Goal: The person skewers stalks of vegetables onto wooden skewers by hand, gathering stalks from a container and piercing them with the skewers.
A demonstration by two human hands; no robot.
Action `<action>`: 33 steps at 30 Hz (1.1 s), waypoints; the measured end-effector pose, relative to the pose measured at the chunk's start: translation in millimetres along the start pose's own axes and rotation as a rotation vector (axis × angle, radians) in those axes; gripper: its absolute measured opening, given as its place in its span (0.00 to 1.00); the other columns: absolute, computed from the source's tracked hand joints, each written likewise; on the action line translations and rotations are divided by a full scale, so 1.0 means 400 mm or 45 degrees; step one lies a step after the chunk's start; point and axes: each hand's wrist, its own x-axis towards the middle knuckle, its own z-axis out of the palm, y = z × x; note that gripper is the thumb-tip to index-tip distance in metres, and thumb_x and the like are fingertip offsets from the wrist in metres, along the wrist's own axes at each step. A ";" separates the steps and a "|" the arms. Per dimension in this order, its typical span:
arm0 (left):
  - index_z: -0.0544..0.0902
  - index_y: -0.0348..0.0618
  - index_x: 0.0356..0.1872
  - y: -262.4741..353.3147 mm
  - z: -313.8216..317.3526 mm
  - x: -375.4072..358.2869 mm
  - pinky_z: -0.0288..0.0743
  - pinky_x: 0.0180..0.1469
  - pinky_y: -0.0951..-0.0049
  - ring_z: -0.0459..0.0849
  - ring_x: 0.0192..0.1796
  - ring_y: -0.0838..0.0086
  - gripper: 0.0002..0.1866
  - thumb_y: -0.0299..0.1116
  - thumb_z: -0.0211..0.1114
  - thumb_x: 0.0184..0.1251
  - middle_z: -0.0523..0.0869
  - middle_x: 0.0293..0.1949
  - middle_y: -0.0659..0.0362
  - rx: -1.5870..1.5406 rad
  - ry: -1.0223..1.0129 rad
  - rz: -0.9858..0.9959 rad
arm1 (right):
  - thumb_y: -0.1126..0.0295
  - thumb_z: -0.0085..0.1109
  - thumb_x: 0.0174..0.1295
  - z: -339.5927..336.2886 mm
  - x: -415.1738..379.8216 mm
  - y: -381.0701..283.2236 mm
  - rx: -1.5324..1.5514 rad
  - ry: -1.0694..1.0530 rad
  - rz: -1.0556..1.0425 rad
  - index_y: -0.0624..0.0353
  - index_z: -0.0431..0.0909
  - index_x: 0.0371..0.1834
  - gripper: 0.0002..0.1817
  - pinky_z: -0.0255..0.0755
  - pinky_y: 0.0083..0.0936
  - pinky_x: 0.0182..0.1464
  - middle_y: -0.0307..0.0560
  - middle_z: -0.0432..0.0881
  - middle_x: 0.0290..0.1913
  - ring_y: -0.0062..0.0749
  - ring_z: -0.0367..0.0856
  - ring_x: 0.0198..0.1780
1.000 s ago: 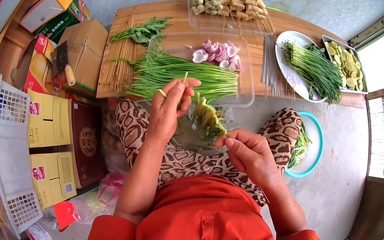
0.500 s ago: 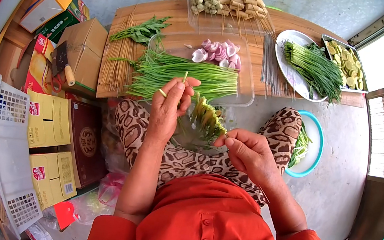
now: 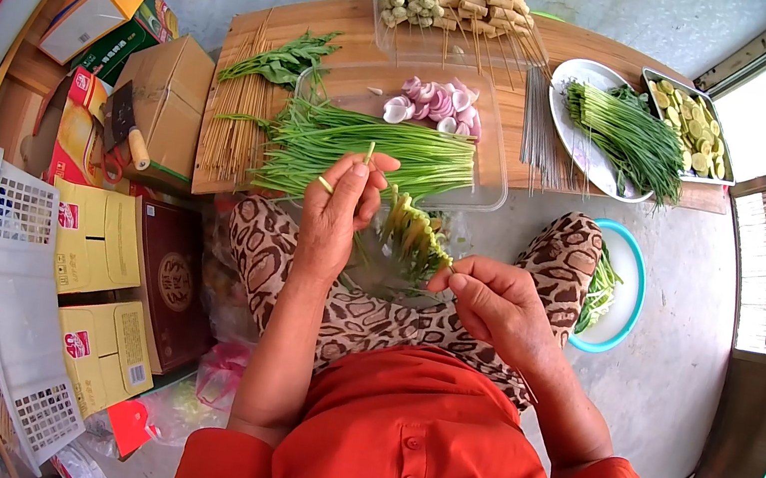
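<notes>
My left hand (image 3: 338, 216) is raised over my lap, its thumb and fingers closed on a thin pale-green vegetable stem (image 3: 369, 151). A green ring-like piece loops around one finger. My right hand (image 3: 501, 307) pinches one end of a skewer of leafy greens (image 3: 416, 234), bunched in folds with the leaves hanging down. The skewer's stick is mostly hidden by greens and fingers. Just beyond my hands, long green chives (image 3: 388, 151) and sliced purple onion (image 3: 440, 107) lie in a clear plastic tray (image 3: 498, 203).
On the wooden table (image 3: 349, 21) are bamboo skewers (image 3: 231, 128), a leafy bunch (image 3: 286, 61), filled skewers (image 3: 482, 13), an oval plate (image 3: 573, 73) of chives and a tray of green slices (image 3: 695, 129). A blue-rimmed basin (image 3: 642, 282) stands right; boxes (image 3: 99, 242) and a cleaver (image 3: 125, 117) sit left.
</notes>
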 end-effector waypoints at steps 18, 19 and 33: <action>0.79 0.34 0.42 0.013 -0.009 -0.001 0.59 0.27 0.83 0.63 0.26 0.86 0.13 0.30 0.47 0.75 0.72 0.32 0.65 0.384 -0.019 0.276 | 0.66 0.49 0.71 0.002 -0.007 -0.007 -0.014 -0.009 0.003 0.63 0.79 0.40 0.12 0.49 0.12 0.19 0.26 0.61 0.15 0.10 0.55 0.17; 0.79 0.34 0.42 0.014 -0.010 -0.001 0.61 0.28 0.82 0.65 0.27 0.85 0.13 0.30 0.47 0.75 0.72 0.33 0.64 0.425 -0.025 0.296 | 0.66 0.49 0.71 0.001 -0.007 -0.007 -0.014 -0.009 0.003 0.63 0.79 0.40 0.12 0.49 0.12 0.19 0.26 0.61 0.15 0.10 0.55 0.17; 0.79 0.33 0.39 0.028 0.010 -0.010 0.71 0.39 0.77 0.77 0.36 0.75 0.10 0.28 0.50 0.73 0.78 0.34 0.59 0.630 -0.026 0.399 | 0.66 0.50 0.71 0.004 -0.007 -0.014 -0.017 0.010 0.004 0.62 0.80 0.40 0.12 0.51 0.12 0.19 0.28 0.63 0.15 0.10 0.57 0.17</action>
